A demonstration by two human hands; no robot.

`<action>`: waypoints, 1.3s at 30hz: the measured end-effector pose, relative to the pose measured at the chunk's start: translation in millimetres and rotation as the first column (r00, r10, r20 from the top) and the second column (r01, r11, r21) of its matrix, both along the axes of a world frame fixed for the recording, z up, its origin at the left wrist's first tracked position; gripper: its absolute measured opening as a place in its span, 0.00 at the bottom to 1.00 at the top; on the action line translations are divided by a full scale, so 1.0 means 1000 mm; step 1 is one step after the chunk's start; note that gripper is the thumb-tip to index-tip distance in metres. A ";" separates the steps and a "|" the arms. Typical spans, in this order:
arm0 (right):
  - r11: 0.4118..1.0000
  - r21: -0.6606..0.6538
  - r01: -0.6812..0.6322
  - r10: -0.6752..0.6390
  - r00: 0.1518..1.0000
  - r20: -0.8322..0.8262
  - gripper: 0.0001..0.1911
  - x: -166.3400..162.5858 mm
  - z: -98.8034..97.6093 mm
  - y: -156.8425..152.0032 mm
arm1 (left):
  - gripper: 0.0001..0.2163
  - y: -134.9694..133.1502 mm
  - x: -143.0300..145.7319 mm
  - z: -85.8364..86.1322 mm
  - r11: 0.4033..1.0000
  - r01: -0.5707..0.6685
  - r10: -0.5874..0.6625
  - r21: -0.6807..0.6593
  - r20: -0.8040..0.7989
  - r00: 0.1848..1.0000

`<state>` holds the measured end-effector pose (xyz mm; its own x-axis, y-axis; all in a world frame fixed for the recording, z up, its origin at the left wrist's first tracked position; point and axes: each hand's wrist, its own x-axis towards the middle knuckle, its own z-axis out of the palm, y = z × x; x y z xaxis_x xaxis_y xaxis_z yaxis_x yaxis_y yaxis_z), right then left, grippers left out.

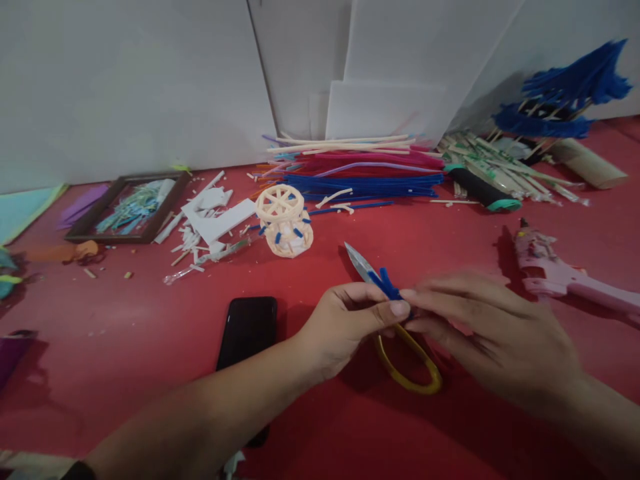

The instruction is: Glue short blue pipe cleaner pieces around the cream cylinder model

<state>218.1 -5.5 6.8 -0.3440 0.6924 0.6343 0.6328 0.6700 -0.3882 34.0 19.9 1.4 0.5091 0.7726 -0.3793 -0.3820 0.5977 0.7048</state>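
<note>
My left hand (350, 320) is closed, with thumb and forefinger pinching short blue pipe cleaner pieces (384, 284) whose ends stick up. My right hand (490, 327), slightly blurred, has its fingertips together at the right side of the same pieces. Behind and below both hands is a pair of scissors (409, 367) with yellow handles, its blades pointing up and left; the hands hide its middle. Farther back stands a small cream pipe cleaner construction (284, 220) with a spoked wheel-like top and short blue bits around it.
A black phone (249, 330) lies left of my hands. On the right is a pink glue gun (560, 267). Blue pipe cleaners (360, 187) and other colours are stacked along the back. White scraps (215, 220) and a brown frame (159, 223) lie back left; a blue model (565, 93) stands back right.
</note>
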 end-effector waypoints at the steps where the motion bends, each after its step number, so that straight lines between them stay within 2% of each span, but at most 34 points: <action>1: 0.999 0.033 -0.007 0.006 1.000 0.028 0.09 0.001 -0.002 0.000 | 0.18 0.000 0.000 -0.001 1.000 0.012 -0.012 0.006 0.002 1.000; 5: 0.997 0.069 -0.022 0.018 0.998 0.065 0.10 0.003 -0.008 -0.003 | 0.17 -0.001 0.000 -0.004 0.999 0.037 -0.037 0.001 0.005 0.999; 12: 0.999 0.018 -0.031 0.031 0.999 0.016 0.12 0.002 -0.008 -0.005 | 0.18 -0.002 0.001 -0.002 0.997 0.048 -0.047 -0.066 0.010 0.999; 17: 0.999 -0.001 -0.039 0.039 0.999 -0.017 0.11 0.001 -0.004 -0.003 | 0.19 -0.004 0.002 -0.002 1.000 -0.002 0.001 0.027 0.023 1.000; 19: 0.998 -0.058 -0.027 0.023 0.997 -0.068 0.09 -0.001 -0.002 -0.003 | 0.19 -0.003 0.001 -0.002 0.998 0.003 -0.004 0.069 0.017 1.000; 21: 0.984 -0.180 -0.019 -0.010 0.988 -0.156 0.10 -0.002 0.000 -0.001 | 0.19 -0.001 0.000 -0.001 0.994 0.038 -0.039 0.102 0.001 0.999; 23: 0.933 -0.356 -0.059 -0.052 0.954 -0.294 0.12 -0.004 0.003 0.002 | 0.20 0.000 -0.001 0.000 0.989 0.091 -0.089 0.114 -0.024 0.996; 25: 0.836 -0.522 -0.170 -0.091 0.895 -0.437 0.15 -0.004 0.004 0.005 | 0.19 0.000 -0.003 0.001 0.982 0.156 -0.153 0.103 -0.034 0.988; 27: 0.723 -0.629 -0.286 -0.112 0.850 -0.515 0.17 -0.003 0.005 0.008 | 0.18 0.000 -0.005 0.002 0.965 0.251 -0.249 0.080 -0.027 0.968; 30: 0.564 -0.697 -0.443 -0.092 0.805 -0.586 0.18 0.000 0.004 0.009 | 0.17 -0.001 -0.007 0.003 0.918 0.392 -0.392 0.061 -0.009 0.920; 33: 0.407 -0.681 -0.609 -0.065 0.724 -0.687 0.17 0.003 0.001 0.008 | 0.17 -0.002 -0.008 0.002 0.877 0.477 -0.477 0.062 -0.014 0.879; 34: 0.379 -0.675 -0.633 -0.069 0.708 -0.703 0.17 0.004 -0.001 0.008 | 0.17 -0.002 -0.009 0.001 0.869 0.492 -0.492 0.058 -0.015 0.871; 36: 0.375 -0.690 -0.619 -0.087 0.717 -0.691 0.19 0.005 -0.002 0.008 | 0.18 -0.002 -0.009 -0.001 0.869 0.492 -0.492 0.057 -0.018 0.870; 39: 0.432 -0.726 -0.536 -0.099 0.771 -0.629 0.20 0.007 0.001 0.009 | 0.16 -0.001 -0.009 -0.002 0.883 0.454 -0.452 0.117 -0.045 0.891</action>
